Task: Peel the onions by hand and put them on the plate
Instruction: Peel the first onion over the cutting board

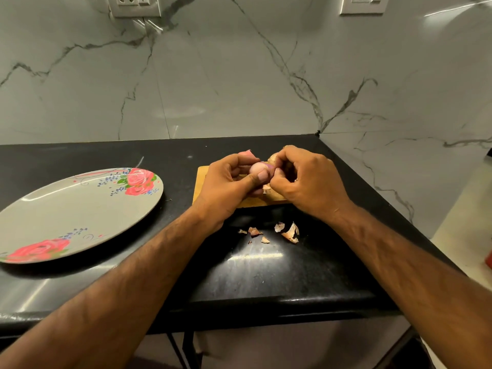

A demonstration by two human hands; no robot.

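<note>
Gripping a pale onion [257,168], the left hand [229,182] steadies it while the right hand [306,179] pinches its skin.

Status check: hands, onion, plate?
Left hand grips onion over board. Right hand pinches it. No onion on plate. Peels on counter, nothing blocking.

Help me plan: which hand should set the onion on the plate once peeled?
Likely left: the left hand grips the onion and the plate lies on its side; the right hand picks at skin.
</note>
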